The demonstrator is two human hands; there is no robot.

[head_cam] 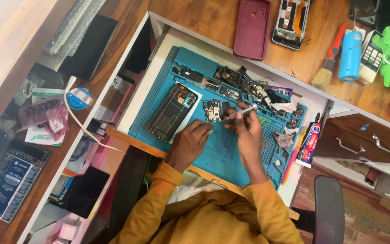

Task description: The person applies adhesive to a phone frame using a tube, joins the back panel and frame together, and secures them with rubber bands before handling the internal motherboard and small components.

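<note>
**Screwdriver pinched over a small circuit board**

The right hand (248, 131) pinches a slim silver metal screwdriver (240, 112), fingers closed tight around its shaft, tip aimed at the small dark circuit board (212, 110). The left hand (191, 142) rests on the blue silicone work mat (222, 156), fingers curled loosely, fingertips just beside the board, gripping nothing visible.

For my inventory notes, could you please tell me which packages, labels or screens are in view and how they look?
Glue tube: right of the blue mat, red, white and blue.
Labelled tape roll: left shelf, round, blue-and-white label.
Dark tester board: lower left, rectangular, blue-black with pale print.
Pink bag: left shelf, translucent.
Blue cylinder: upper right desk.
</note>
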